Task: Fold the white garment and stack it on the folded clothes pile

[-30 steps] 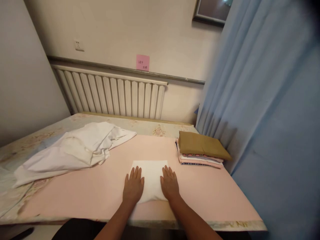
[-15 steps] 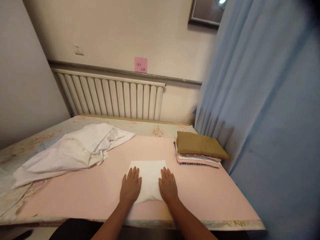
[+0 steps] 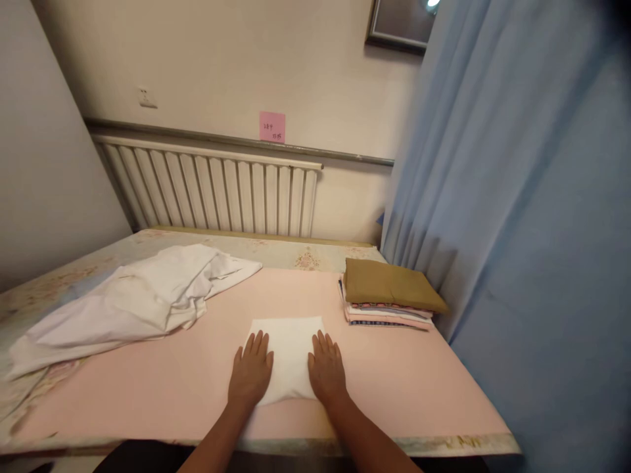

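A white cloth point(image 3: 290, 358), folded into a rough square, lies flat on the pink sheet point(image 3: 162, 387) close to the near edge of the bed. My left hand point(image 3: 251, 369) rests palm down along its left side, fingers stretched out and pointing away from me. On the right side lies my right hand point(image 3: 327, 368), also flat with its fingers extended. Between the two hands the cloth's surface looks smooth, with a slightly wavy near edge. Both palms hide part of its side edges.
To the right sits a stack of folded fabrics point(image 3: 389, 318) topped by an olive-brown folded cloth point(image 3: 392, 284). A crumpled white cloth point(image 3: 142, 295) spreads over the left. Behind the bed is a radiator point(image 3: 211, 187); a blue curtain point(image 3: 493, 197) hangs at right.
The view has shifted slightly, so everything sits a little further left. Both hands stay flat on the white cloth, in nearly the same place.
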A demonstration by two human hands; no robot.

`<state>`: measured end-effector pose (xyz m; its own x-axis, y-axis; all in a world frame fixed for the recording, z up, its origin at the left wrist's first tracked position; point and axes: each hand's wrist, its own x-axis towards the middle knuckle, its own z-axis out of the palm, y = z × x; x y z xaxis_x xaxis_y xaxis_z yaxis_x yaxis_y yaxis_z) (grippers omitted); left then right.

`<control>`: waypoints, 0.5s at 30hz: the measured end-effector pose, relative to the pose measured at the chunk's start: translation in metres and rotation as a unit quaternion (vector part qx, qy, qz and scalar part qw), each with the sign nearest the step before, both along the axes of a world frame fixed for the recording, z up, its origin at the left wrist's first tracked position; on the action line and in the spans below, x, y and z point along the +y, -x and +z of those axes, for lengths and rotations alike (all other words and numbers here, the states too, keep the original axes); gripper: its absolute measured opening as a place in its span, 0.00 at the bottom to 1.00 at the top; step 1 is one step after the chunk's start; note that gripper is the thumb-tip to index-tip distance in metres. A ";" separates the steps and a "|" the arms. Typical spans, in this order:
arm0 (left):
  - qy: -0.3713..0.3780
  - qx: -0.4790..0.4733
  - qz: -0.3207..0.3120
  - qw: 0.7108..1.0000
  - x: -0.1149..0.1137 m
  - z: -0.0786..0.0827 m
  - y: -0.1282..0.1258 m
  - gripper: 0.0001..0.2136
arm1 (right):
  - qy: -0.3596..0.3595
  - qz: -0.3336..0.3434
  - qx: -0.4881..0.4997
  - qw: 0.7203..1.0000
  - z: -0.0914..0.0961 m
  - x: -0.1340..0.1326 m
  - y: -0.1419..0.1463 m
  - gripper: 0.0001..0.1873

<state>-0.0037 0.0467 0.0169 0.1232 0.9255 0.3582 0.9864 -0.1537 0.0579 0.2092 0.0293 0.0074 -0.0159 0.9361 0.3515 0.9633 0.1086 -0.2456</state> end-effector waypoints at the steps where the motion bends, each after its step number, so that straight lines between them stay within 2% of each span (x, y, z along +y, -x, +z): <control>1: -0.003 0.003 -0.001 1.000 0.000 0.000 0.000 0.24 | 0.001 0.002 0.004 1.000 0.000 0.000 0.000 0.26; 10: -0.012 0.013 -0.002 1.000 0.002 -0.002 0.001 0.24 | 0.017 -0.008 0.018 1.000 0.007 -0.001 0.001 0.26; 15: -0.012 0.016 0.001 1.000 0.002 -0.001 0.001 0.24 | 0.013 -0.007 0.003 1.000 0.005 0.000 0.001 0.26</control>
